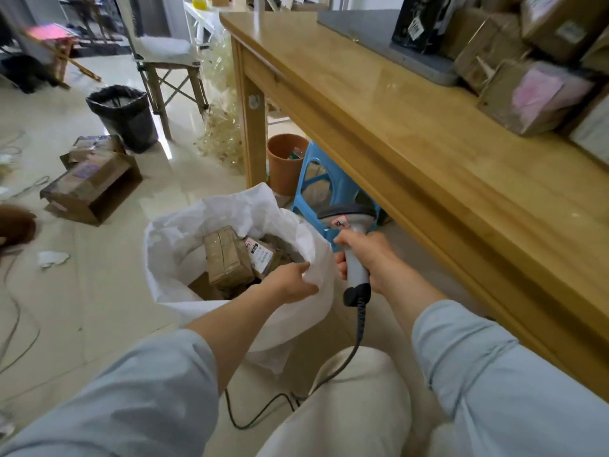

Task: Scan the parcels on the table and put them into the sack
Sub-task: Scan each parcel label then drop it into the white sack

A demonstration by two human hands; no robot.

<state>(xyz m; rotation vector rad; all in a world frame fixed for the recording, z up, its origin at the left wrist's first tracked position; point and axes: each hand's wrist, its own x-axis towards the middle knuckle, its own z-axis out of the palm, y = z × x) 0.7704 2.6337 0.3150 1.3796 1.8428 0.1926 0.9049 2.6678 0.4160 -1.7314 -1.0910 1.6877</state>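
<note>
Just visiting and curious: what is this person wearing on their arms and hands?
Loose pale blue sleeves, left sleeve and right sleeve, pushed up off the forearms. The left hand and right hand are bare: no gloves, watch or rings show.

The sack (230,209) is white, matt and crumpled, whether woven plastic or cloth I cannot tell. The parcels (225,258) in it are brown cardboard under glossy clear tape. The counter (428,159) is pale wood with a smooth, shiny varnish, the scanner (356,268) is smooth grey plastic, and the floor (99,308) is glossy tile.
</note>
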